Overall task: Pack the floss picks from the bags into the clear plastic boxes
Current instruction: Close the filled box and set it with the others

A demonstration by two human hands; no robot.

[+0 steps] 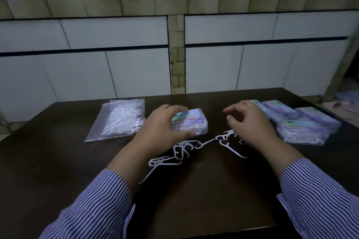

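My left hand (162,124) grips a clear plastic box (194,121) with a colourful label, fingers over its far edge and thumb along its near edge. The box rests on the dark table (58,161) with picks visible inside. Several loose white floss picks (180,151) lie scattered just in front of it. My right hand (250,122) hovers with loosely curled fingers over more loose picks (227,137) and holds nothing. A clear bag of floss picks (120,120) lies flat to the left.
Several more clear boxes (303,122) with purple labels sit clustered at the table's right side. A tiled wall and ledge (174,6) rise behind the table's far edge. Striped sleeves cover both forearms.
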